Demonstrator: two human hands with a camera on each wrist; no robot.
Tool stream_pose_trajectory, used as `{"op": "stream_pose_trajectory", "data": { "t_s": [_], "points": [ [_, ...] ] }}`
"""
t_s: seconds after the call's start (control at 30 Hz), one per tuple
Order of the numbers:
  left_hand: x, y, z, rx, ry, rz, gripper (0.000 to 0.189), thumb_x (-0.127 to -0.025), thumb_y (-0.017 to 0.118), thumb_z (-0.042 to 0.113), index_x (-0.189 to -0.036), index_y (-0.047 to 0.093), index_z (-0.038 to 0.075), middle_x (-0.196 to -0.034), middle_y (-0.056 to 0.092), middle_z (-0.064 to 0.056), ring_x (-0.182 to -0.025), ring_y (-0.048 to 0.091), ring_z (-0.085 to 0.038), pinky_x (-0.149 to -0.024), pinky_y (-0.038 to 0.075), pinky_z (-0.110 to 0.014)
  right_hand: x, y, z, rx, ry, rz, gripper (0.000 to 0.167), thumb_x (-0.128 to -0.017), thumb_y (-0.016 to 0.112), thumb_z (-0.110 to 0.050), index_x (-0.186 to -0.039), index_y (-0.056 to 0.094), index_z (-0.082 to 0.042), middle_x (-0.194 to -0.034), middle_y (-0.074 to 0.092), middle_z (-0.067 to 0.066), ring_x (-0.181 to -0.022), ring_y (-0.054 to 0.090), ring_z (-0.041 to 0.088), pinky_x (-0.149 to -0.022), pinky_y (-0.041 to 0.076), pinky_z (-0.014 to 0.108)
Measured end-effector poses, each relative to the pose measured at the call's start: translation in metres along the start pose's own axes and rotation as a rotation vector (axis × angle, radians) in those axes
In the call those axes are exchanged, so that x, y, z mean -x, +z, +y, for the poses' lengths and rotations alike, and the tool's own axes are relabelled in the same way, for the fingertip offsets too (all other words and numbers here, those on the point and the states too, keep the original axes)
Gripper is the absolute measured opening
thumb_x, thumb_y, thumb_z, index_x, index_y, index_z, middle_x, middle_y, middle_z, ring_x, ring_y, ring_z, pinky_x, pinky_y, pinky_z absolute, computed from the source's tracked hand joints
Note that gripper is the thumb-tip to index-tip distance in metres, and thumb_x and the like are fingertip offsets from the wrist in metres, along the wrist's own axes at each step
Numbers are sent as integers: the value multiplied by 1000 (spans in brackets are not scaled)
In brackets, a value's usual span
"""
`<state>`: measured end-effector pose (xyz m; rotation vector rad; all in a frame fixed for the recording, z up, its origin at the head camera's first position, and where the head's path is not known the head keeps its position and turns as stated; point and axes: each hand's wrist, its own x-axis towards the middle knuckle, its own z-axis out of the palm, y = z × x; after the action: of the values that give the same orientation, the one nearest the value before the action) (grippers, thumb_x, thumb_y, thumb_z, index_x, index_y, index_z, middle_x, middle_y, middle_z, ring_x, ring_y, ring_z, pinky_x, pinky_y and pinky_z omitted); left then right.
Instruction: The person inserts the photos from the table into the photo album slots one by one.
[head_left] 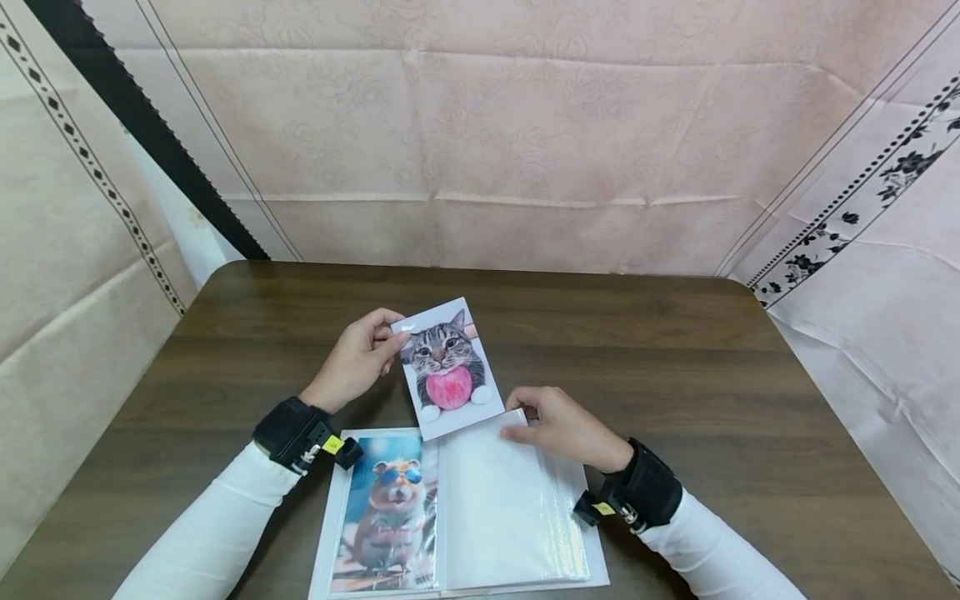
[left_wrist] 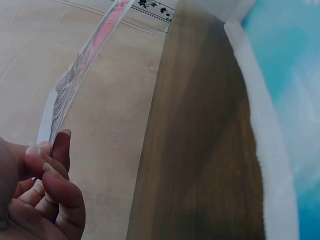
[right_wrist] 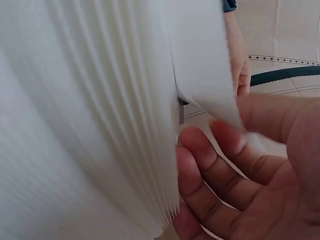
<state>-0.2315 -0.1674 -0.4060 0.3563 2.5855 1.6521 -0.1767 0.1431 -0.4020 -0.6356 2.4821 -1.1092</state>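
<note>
My left hand (head_left: pixel 360 354) pinches the upper left edge of a cat picture card (head_left: pixel 450 367), a grey tabby with a pink ball. The card is tilted, its lower edge overlapping the top of an open photo album (head_left: pixel 597 550) in the head view. Between thumb and fingers, my right hand (head_left: pixel 558 425) pinches the top corner of the album's right-hand clear sleeve page (head_left: pixel 502 508). A hamster picture with blue sunglasses (head_left: pixel 390 517) fills the left page. Seen from the right wrist, the lifted sleeve (right_wrist: pixel 205 60) stands apart from a thick stack of page edges (right_wrist: pixel 125 100).
The album lies on a dark wooden table (head_left: pixel 675 350) at its near edge. Patterned pale cloth (head_left: pixel 480 150) hangs behind and on both sides. A black strip (head_left: pixel 150 125) crosses the cloth at the upper left.
</note>
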Motion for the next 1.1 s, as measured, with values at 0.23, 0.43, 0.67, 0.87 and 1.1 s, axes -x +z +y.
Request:
{"op": "stream_pose_trajectory", "data": {
  "t_s": [0.23,0.43,0.67,0.87,1.1],
  "points": [
    [-1,-1,-1,-15,8,18,25,-104,58,19,-127,57,10,-81,55,-9,-66,52,-20,-53,39,-25,-1,1,2,12,-9,41,22,-88,79,-12,-108,70,-7,-93,65,4,-82,53,17,-69,43,21],
    [-1,-2,0,-16,-2,17,26,-104,59,20,-127,57,9,-82,55,-11,-67,52,-20,-53,39,-25,-1,3,2,6,-45,64,21,-89,77,-11,-109,71,-6,-93,66,3,-82,52,16,-70,42,21],
    [0,-2,3,-8,-15,6,29,-104,59,21,-129,57,8,-84,55,-13,-68,52,-19,-54,39,-24,-1,5,4,-11,-107,78,13,-91,75,-9,-105,74,-7,-91,68,3,-80,53,14,-69,43,21],
    [0,-2,3,-9,-14,9,29,-104,58,21,-129,56,8,-84,55,-12,-68,52,-18,-55,40,-24,-2,5,4,-17,-112,92,4,-91,74,-9,-95,72,-10,-87,66,0,-76,50,13,-66,40,21],
    [-1,-1,2,27,-2,1,25,-105,55,17,-127,56,5,-83,56,-14,-65,52,-14,-55,40,-24,-2,4,3,3,-60,70,6,-94,72,-12,-89,69,-14,-80,60,-5,-74,49,11,-65,38,20]
  ]
}}
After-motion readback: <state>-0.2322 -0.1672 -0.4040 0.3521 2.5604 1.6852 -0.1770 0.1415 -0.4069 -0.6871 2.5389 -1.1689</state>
